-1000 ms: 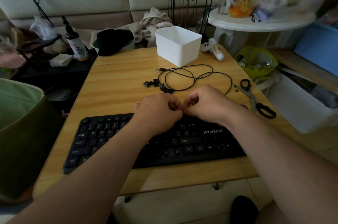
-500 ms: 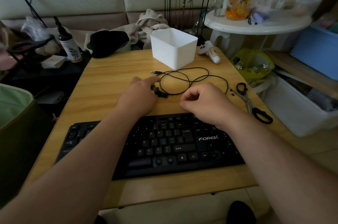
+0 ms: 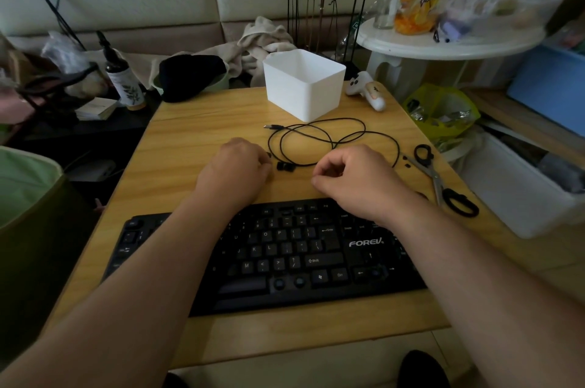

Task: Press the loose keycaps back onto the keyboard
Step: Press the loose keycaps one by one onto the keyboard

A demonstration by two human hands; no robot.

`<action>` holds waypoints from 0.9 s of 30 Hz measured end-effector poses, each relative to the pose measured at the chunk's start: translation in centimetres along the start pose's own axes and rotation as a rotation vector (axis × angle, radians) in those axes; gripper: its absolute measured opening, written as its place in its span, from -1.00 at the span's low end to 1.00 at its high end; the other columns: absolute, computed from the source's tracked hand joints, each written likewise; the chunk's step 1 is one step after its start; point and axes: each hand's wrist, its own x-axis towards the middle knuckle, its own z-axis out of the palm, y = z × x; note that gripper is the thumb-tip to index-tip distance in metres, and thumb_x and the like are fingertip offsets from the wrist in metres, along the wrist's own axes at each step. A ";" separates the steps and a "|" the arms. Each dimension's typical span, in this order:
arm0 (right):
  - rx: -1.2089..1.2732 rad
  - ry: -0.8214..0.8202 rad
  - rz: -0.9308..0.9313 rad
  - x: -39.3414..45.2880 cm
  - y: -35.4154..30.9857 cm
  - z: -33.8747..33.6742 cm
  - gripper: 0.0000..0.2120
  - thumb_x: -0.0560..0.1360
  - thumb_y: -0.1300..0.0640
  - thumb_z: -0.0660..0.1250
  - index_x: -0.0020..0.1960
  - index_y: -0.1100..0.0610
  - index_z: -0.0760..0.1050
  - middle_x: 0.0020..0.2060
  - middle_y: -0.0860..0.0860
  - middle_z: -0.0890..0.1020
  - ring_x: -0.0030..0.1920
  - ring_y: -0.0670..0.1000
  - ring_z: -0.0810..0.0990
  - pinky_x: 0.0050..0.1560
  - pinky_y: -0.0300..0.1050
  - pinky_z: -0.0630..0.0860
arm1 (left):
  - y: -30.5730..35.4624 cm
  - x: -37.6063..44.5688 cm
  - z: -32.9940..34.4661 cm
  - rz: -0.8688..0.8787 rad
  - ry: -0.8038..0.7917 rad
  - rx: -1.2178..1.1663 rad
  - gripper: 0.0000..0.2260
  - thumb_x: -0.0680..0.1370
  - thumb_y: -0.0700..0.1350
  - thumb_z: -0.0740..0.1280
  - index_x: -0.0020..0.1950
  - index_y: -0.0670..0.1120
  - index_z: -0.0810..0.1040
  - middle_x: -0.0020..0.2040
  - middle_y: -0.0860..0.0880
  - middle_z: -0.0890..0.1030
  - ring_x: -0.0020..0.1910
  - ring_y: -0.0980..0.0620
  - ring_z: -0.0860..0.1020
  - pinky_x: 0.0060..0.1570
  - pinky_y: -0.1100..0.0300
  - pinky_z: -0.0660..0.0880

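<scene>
Two loose keycaps (image 3: 284, 166) lie on the tabletop (image 3: 190, 134) just beyond the keyboard (image 3: 285, 254), beside the curled left hand (image 3: 235, 167), whose contents I cannot tell; pinch one squarely, while the right hand (image 3: 354, 178), loosely curled, holds nothing visible.

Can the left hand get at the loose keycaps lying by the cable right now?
Probably yes: the left hand sits beside the loose keycaps on bare table, nothing between them.
</scene>
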 end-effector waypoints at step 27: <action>0.316 0.190 -0.340 -0.5 -0.5 0.2 -0.77 0.48 0.14 0.56 0.10 -0.07 0.70 -0.24 -0.06 0.63 -0.23 -0.11 0.55 -0.16 -0.21 0.54 | 4.4 -5.0 -3.0 -0.016 -0.225 -1.339 -0.87 0.70 -0.27 0.26 0.21 -0.10 0.49 -0.17 -0.10 0.67 -0.12 -0.01 0.62 -0.08 0.16 0.59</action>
